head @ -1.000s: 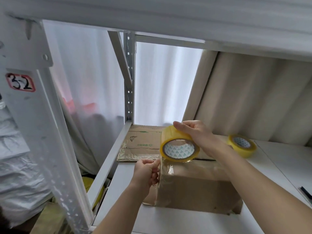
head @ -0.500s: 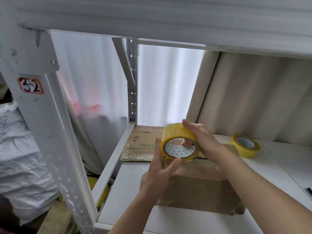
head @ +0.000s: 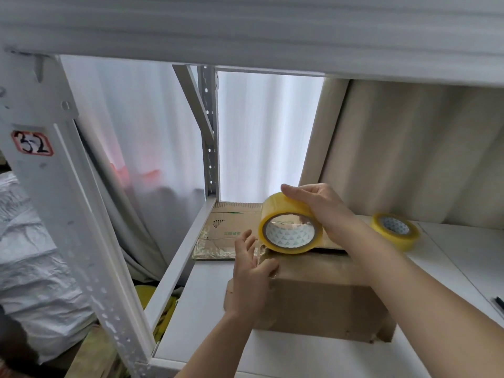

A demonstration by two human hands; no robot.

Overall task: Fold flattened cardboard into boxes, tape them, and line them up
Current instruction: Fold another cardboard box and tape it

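Observation:
A brown cardboard box (head: 319, 301) stands on the white shelf (head: 207, 290) in front of me. My right hand (head: 324, 208) grips a yellow tape roll (head: 289, 223) from above and holds it on the box's top left edge. A strip of clear tape runs from the roll down over that edge. My left hand (head: 251, 271) lies with straight fingers against the box's left end and presses the tape down. Flattened cardboard (head: 231, 227) lies at the back left of the shelf.
A second yellow tape roll (head: 395, 231) lies on the shelf at the back right. A white metal upright marked 32 (head: 32, 143) stands close on the left. The upper shelf's beam (head: 245, 31) hangs low overhead. A dark object (head: 499, 302) shows at the right edge.
My left hand let go of the pinched tape end, rose to the roll, then dropped flat onto the box's left end. The roll in my right hand tilted and settled lower on the box's top.

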